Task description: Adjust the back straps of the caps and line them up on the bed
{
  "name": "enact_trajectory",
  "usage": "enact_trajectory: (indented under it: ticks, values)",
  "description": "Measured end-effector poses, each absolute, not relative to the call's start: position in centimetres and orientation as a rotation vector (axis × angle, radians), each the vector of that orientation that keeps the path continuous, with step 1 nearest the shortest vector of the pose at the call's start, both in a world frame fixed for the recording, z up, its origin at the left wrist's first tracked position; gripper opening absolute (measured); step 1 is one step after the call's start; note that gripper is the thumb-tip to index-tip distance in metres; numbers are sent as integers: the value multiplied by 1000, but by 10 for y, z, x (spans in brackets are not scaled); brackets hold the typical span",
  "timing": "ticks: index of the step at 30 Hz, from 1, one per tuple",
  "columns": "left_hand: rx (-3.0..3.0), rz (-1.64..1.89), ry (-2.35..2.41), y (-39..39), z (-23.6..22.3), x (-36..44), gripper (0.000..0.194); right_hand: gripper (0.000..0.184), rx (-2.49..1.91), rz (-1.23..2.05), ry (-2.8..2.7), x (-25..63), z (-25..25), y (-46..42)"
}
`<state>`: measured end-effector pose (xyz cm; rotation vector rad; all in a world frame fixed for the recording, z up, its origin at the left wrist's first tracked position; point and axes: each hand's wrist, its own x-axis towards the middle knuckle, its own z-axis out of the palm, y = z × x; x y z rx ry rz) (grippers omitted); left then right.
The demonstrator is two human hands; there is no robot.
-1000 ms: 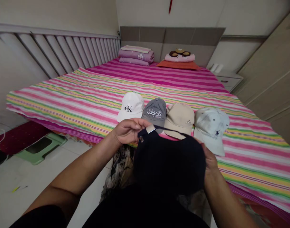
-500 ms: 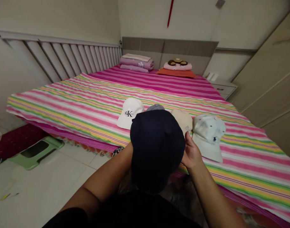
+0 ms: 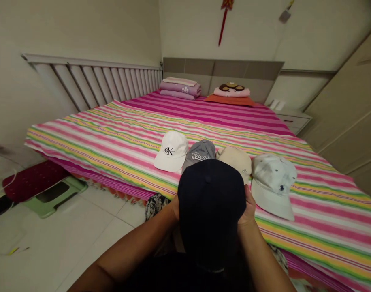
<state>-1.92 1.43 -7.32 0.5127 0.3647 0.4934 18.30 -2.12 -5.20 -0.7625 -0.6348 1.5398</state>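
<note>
A dark navy baseball cap (image 3: 211,202) is held up close before me, its crown away from me and its brim pointing down toward my body. My left hand (image 3: 175,207) grips its left edge, with most of the fingers hidden behind the cap. On the opposite edge, my right hand (image 3: 248,207) is closed on the cap, thumb side showing. Behind it on the bed lie a white cap (image 3: 173,150) with black letters, a grey cap (image 3: 200,151) with white script, a beige cap (image 3: 235,159) and a pale, light blue-white cap (image 3: 273,178) with a small dark logo.
The bed (image 3: 106,138) has a striped cover. Folded purple bedding (image 3: 180,88) and a pink pillow stack (image 3: 232,92) rest by the headboard (image 3: 243,75). A railing (image 3: 103,81) runs along the left. A green stool (image 3: 59,196) stands on the floor; a nightstand (image 3: 295,121) is at the right.
The navy cap has turned more upright and sits slightly lower and to the right in view. More of the grey cap shows. My view has tilted up a little.
</note>
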Motion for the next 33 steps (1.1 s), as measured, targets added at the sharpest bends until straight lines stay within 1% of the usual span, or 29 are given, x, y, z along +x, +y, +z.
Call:
enact_trajectory:
  ticks: [3, 6, 7, 10, 11, 13, 15, 17, 21, 23, 26, 30, 33]
  values:
    - [362, 426, 402, -4, -83, -20, 40, 28, -765, 1511, -616, 186, -53, -21]
    - [260, 465, 323, -28, -95, -26, 48, 25, -730, 1524, -616, 186, -51, -21]
    - [260, 485, 293, -36, -99, -29, 45, 24, -713, 1529, -617, 186, -50, -21]
    - [285, 576, 279, -52, -108, -35, 20, 23, -678, 1539, -610, 183, -45, -18]
    - [289, 623, 298, -54, -108, -37, 15, 23, -676, 1547, -611, 181, -44, -17]
    - [296, 742, 354, -54, -106, -39, 12, 25, -683, 1573, -626, 176, -43, -15]
    - [322, 870, 422, -46, -97, -43, 14, 27, -684, 1601, -633, 168, -42, -14]
    - [364, 983, 480, -32, -86, -53, 17, 31, -667, 1612, -625, 160, -42, -15]
    - [447, 1157, 534, 6, -60, -89, 23, 52, -623, 1723, -694, 153, -48, -21]
    - [472, 1237, 568, 28, -46, -110, 25, 57, -633, 1787, -711, 158, -56, -26]
    - [427, 1368, 627, 66, -20, -139, 15, 50, -685, 1786, -661, 172, -74, -33]
    - [392, 1553, 595, 125, 15, -167, 26, 45, -783, 1768, -601, 188, -98, -39]
    - [341, 1678, 668, 167, 26, -182, 25, 43, -831, 1749, -569, 192, -110, -40]
